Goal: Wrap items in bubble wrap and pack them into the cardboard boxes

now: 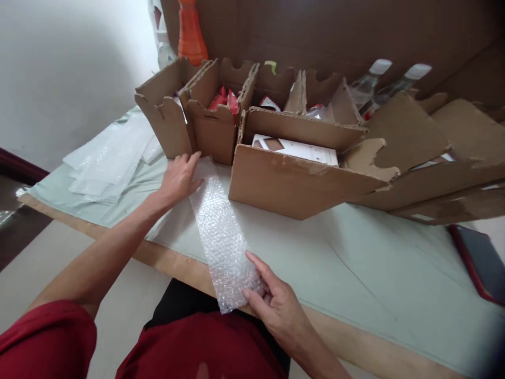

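A long, narrow bubble wrap bag (224, 237) lies slantwise on the pale green cloth, its near end reaching over the table's front edge. At that near end my right hand (276, 300) grips the bag's right side, thumb and index finger on top and the other fingers partly hidden. My left hand (181, 176) rests at the far end by the clear flap (205, 166), thumb and index finger apart and touching the bag's left edge. Just beyond it stands a cardboard bin (169, 126).
More bubble wrap bags (112, 158) lie flat at the left. A front cardboard box (276, 181) holds a white printed box (295, 150). Bins behind hold red packets (224, 100). Two capped clear bottles (365, 84) and an orange bottle (191, 34) stand behind; a phone (481, 258) lies right.
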Demonstrator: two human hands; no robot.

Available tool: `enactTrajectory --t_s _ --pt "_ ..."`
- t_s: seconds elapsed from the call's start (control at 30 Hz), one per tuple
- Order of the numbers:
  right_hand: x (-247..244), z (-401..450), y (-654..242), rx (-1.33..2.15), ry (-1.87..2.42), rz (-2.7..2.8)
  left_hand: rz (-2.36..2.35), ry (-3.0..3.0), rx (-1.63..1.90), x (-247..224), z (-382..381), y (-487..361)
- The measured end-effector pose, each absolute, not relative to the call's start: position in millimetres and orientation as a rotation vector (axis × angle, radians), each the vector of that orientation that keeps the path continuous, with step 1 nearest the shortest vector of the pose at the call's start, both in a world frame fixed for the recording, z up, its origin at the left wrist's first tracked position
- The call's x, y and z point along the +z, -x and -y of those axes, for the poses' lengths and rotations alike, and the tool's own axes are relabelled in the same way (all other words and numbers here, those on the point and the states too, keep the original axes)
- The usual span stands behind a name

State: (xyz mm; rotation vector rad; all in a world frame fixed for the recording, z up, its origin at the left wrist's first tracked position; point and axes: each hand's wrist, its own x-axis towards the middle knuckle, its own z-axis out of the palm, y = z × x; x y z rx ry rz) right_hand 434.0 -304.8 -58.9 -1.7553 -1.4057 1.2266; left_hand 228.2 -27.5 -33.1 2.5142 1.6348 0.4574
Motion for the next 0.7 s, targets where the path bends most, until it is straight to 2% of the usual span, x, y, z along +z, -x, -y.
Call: enactTrajectory --t_s 0.13,0.27,0.33,0.4,0.57,0.7 --pt "-53.5 303.7 -436.0 1.503 1.593 1.305 -1.317 -2.616 0.824 -54.6 94.7 -204.3" --pt "-54.0 299.1 -431.5 1.837 1.395 0.956 -0.869 -2.401 0.600 -57.8 198.2 -169.5" --pt "-55.9 291.4 -426.3 1.876 1.277 0.841 -0.820 -2.315 0.565 -57.5 233.8 -167.1" --pt "-57.3 281.6 -420.5 1.874 1.161 0.758 -0.908 -2.238 0.680 -60.0 248.7 -175.2" --pt "-56.6 268.6 -415.1 1.670 1.108 0.727 -1.390 -2.117 0.862 -74.5 223.9 -198.1" --pt "-56.1 275.4 -421.9 1.092 1.320 1.302 -1.459 -2.237 0.835 -84.8 206.8 -198.2"
